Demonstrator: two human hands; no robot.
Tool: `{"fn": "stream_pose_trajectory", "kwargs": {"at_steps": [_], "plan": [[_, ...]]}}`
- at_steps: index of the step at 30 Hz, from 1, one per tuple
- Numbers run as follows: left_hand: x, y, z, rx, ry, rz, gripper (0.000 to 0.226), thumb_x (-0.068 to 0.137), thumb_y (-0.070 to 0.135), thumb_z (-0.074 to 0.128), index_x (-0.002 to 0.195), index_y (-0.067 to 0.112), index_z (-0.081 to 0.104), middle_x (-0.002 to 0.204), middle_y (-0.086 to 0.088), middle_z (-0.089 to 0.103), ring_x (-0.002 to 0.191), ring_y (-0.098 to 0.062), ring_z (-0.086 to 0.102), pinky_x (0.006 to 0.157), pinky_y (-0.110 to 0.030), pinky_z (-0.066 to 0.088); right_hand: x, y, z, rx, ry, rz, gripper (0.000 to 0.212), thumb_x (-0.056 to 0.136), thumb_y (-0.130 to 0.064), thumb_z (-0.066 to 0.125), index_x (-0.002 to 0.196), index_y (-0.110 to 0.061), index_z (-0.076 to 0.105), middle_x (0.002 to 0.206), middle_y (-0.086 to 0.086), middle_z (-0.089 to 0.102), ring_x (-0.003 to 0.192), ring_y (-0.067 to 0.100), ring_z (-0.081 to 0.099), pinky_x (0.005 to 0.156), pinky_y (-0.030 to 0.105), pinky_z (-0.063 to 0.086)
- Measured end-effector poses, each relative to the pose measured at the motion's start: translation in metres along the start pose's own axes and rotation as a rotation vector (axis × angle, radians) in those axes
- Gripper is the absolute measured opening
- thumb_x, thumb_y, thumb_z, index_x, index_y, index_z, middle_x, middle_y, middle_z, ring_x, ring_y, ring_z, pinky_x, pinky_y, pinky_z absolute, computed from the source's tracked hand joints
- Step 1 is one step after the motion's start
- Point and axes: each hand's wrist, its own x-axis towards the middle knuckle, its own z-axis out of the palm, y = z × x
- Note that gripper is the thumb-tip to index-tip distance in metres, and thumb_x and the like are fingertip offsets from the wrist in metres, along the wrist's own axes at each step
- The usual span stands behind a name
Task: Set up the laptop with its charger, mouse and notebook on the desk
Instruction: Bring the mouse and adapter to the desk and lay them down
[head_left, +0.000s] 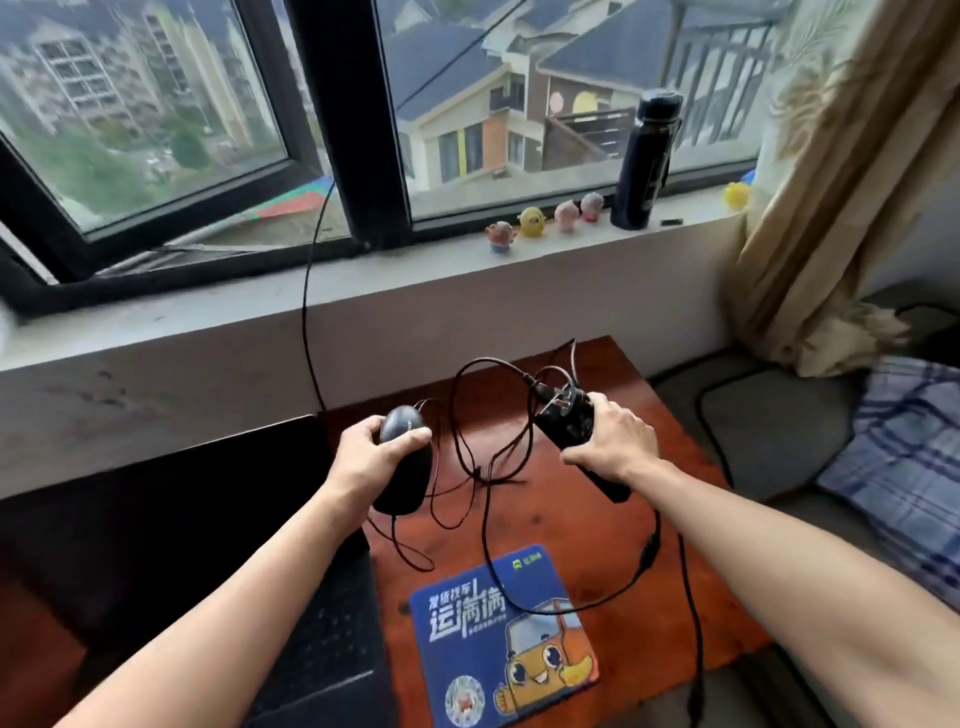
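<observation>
Black open laptop (171, 525) fills lower left on the reddish desk (571, 525). Mid-frame, left hand (371, 457) grips a glossy black wired mouse (402, 486); right hand (613, 441) clasps the black charger brick (566, 423), prongs up, cables (488, 475) tangled between. Blue mouse pad (498, 639) lower centre.

Wood desk (571, 519) glossy, red-brown; mouse (413, 478) matt blk plastic; mouse pad (498, 634) smooth printed cloth.

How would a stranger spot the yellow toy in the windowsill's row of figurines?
Find the pale windowsill, then the tall dark bottle standing on it. Left of the bottle stand four figurines; the yellow toy is second from left, the only yellow one among pinkish neighbours.
</observation>
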Motion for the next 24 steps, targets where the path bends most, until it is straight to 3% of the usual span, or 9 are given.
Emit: {"fn": "stream_pose_trajectory", "kwargs": {"at_steps": [6,12,19,24], "plan": [[0.037,-0.018,0.013,0.086,0.132,-0.128,0.028,0.071,0.027,0.082,0.084,0.009,0.066,0.078,-0.008,0.066,0.072,-0.020,0.062,0.068,-0.037,0.052,0.077,0.024,0.057,0.047,-0.181,0.092,0.082,0.051,-0.055,0.074,0.120,-0.022,0.046,0.113,0.005,0.066,0.107,0.028,0.062,0.085,0.035,0.052],[0.048,-0.041,0.030,0.086,0.240,-0.220,0.024,0.071,0.024,0.082,0.077,0.010,0.064,0.069,-0.003,0.061,0.064,-0.016,0.056,0.061,-0.033,0.047,0.115,0.053,0.108,-0.020,-0.297,0.139,0.083,0.053,-0.058,0.079,0.116,-0.016,0.047,0.117,0.009,0.064,0.111,0.029,0.060,0.084,0.035,0.048],[0.053,-0.054,0.041,0.085,0.289,-0.281,0.024,0.071,0.025,0.083,0.084,0.011,0.068,0.078,-0.007,0.070,0.072,-0.019,0.063,0.072,-0.037,0.052,0.125,0.061,0.131,-0.151,-0.280,0.032,0.090,0.054,-0.061,0.079,0.122,-0.013,0.046,0.123,0.007,0.049,0.116,0.028,0.049,0.085,0.038,0.048],[0.056,-0.046,0.043,0.050,0.272,-0.250,0.025,0.069,0.026,0.083,0.086,0.014,0.069,0.080,-0.005,0.070,0.073,-0.018,0.064,0.069,-0.032,0.051,0.135,0.058,0.124,-0.228,-0.396,0.007,0.103,0.054,-0.068,0.077,0.130,-0.008,0.041,0.130,0.011,0.050,0.120,0.029,0.049,0.091,0.038,0.046]]}}
